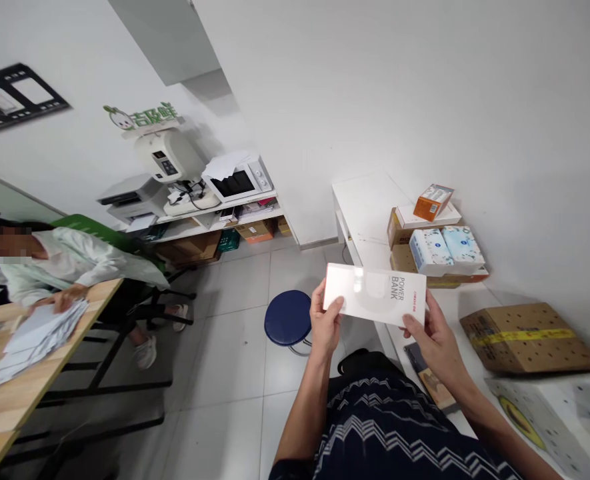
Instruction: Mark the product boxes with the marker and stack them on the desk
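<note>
Near the centre of the frame, both hands hold a flat white box (pixel 375 294) printed "POWER BANK" up in the air above the person's lap. The left hand (pixel 325 325) grips its left short end, thumb on the face and fingers behind; the right hand (pixel 435 339) pinches its lower right corner, thumb on top. The box lies lengthwise, tilted slightly down to the right. Just below and left of it a round blue stool (pixel 288 317) stands on the tiled floor. At right, a white worktop (pixel 369 200) carries stacked cardboard boxes with tissue packs (pixel 445 248) and a small orange box (pixel 433 201) on top; nearer, in the lower right, lies a flattened brown carton with yellow tape (pixel 527 337). At the left edge another person in a pale jacket (pixel 75 261) leans over a wooden worktop (pixel 19 393) with their hands on a heap of white papers (pixel 39 337). In the upper left a shelf holds a microwave (pixel 239 179) and a printer (pixel 132 198).
</note>
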A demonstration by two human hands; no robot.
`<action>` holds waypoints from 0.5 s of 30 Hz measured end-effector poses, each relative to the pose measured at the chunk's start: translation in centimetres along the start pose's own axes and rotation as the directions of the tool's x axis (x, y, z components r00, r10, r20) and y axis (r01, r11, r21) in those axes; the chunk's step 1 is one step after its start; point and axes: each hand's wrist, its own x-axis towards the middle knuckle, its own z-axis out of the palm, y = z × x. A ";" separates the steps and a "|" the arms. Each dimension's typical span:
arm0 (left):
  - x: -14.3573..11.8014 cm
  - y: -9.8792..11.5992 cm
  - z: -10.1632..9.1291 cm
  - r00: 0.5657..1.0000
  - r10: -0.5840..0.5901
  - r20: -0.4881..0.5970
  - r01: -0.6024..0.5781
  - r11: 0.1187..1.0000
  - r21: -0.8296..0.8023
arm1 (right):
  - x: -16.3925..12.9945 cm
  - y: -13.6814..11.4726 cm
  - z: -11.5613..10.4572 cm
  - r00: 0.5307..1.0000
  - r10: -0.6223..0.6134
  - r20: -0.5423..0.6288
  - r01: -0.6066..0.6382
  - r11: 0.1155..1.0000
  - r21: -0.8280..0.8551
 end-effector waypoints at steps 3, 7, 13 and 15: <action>-0.4 0.2 0.0 0.999 -0.020 0.045 0.020 1.000 0.008 | 0.1 -0.1 0.0 0.999 -0.032 -0.015 0.032 0.999 0.006; -0.7 0.1 0.0 0.997 -0.020 0.073 0.019 1.000 0.014 | 0.3 -0.5 -0.1 0.997 -0.078 -0.014 0.078 0.996 0.032; -0.9 0.0 0.3 1.000 -0.006 0.019 0.006 1.000 0.001 | 0.4 -0.8 0.1 0.997 -0.082 -0.013 0.083 0.995 0.053; -0.9 -0.1 0.3 1.000 -0.002 0.010 0.002 1.000 0.003 | 0.4 -0.7 0.2 0.997 -0.072 -0.005 0.072 0.996 0.047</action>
